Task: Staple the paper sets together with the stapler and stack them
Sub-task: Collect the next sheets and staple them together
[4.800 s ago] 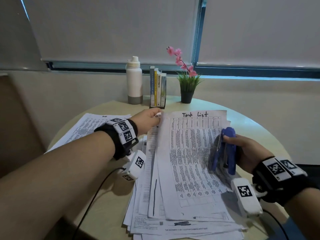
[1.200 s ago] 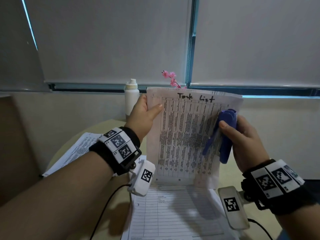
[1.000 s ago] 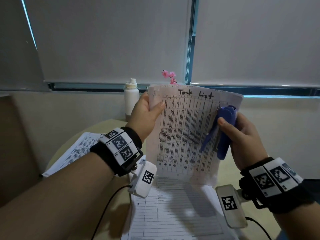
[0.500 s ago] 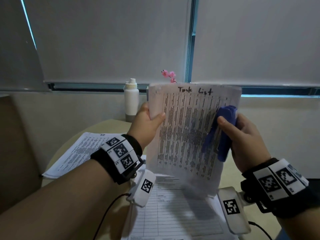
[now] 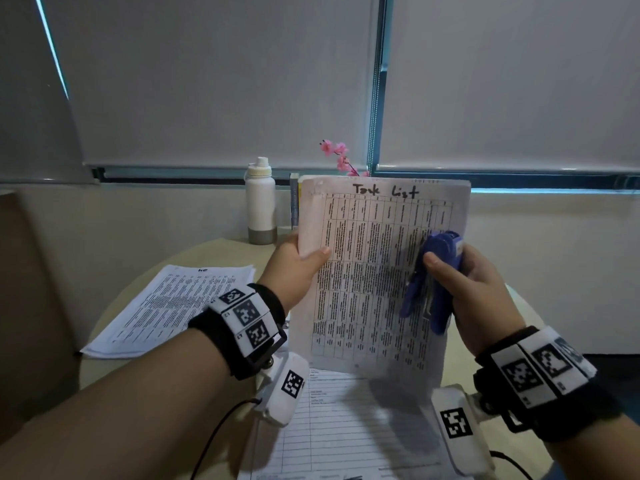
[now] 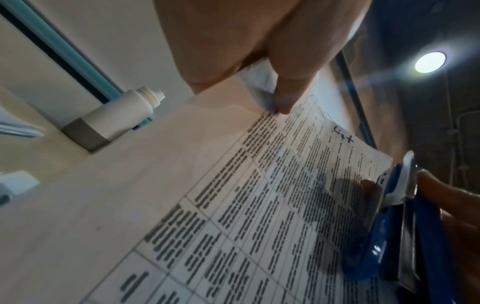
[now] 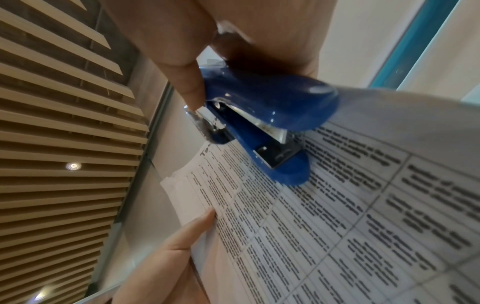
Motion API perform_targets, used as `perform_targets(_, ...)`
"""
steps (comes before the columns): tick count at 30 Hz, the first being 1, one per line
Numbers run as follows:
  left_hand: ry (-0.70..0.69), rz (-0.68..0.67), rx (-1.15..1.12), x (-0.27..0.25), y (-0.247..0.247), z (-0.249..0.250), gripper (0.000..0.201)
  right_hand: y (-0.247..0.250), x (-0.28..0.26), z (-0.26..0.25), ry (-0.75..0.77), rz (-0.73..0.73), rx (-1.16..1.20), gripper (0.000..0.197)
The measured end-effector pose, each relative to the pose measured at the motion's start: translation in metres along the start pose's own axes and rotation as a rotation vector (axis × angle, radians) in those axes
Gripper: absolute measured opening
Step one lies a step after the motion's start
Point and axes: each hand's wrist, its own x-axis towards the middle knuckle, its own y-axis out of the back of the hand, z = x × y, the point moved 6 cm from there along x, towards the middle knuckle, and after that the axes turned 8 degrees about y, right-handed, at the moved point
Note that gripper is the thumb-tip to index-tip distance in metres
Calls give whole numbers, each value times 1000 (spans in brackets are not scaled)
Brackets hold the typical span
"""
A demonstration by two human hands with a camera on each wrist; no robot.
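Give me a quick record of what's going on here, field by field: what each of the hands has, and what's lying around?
left hand: pinches the left edge of the Task List paper set, held upright above the table
right hand: grips the blue stapler at the set's right side
stapled yet: cannot tell
under the held set: more printed sheets
left on table: another paper stack
back of table: white bottle, books, pink flowers
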Motion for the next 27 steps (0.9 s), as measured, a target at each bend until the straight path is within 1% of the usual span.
perform_targets(3,-12,-6,6,4,4,7,32,4,0,0,-33,32,14,81)
perform_targets(4,-10,-24,35,7,6,9,34,5,0,-1,-54,43,24,73)
perform_targets(5,-2,-56,81,10,7,9,36,7,1,0,-89,52,42,57)
perform_targets(6,16,-97,143,14,7,8,37,8,1,3,-138,59,65,37)
perform_targets(7,40,-142,213,17,6,4,37,8,0,9,-205,61,71,22)
perform_targets(8,65,-178,281,21,6,0,36,9,-4,19,-283,53,64,17)
perform_targets(11,160,-224,505,26,3,-17,31,7,-22,49,-531,39,25,21)
perform_targets(13,198,-268,690,27,-3,-29,31,7,-36,67,-643,41,-13,22)
perform_targets(14,211,-280,777,27,-7,-36,31,7,-41,73,-670,42,-54,22)
perform_targets(16,241,-293,899,26,-12,-48,31,11,-42,78,-654,67,-139,24)
perform_targets(18,259,-324,983,26,-18,-58,32,15,-34,73,-587,109,-227,25)
perform_targets(19,259,-352,1019,26,-22,-61,32,14,-29,68,-548,105,-261,25)
perform_targets(20,256,-389,1044,26,-26,-65,32,11,-24,66,-515,68,-287,25)
perform_targets(21,256,-427,1063,25,-30,-69,31,5,-20,63,-488,-7,-316,24)
perform_targets(23,230,-494,1091,23,-40,-74,29,-14,-17,64,-473,-232,-381,20)
perform_targets(25,195,-522,1117,21,-49,-77,30,-31,-20,70,-495,-453,-417,13)
perform_targets(26,174,-531,1121,21,-53,-78,32,-37,-21,74,-499,-530,-425,13)
perform_targets(27,153,-540,1124,21,-56,-78,32,-41,-22,78,-496,-572,-444,13)
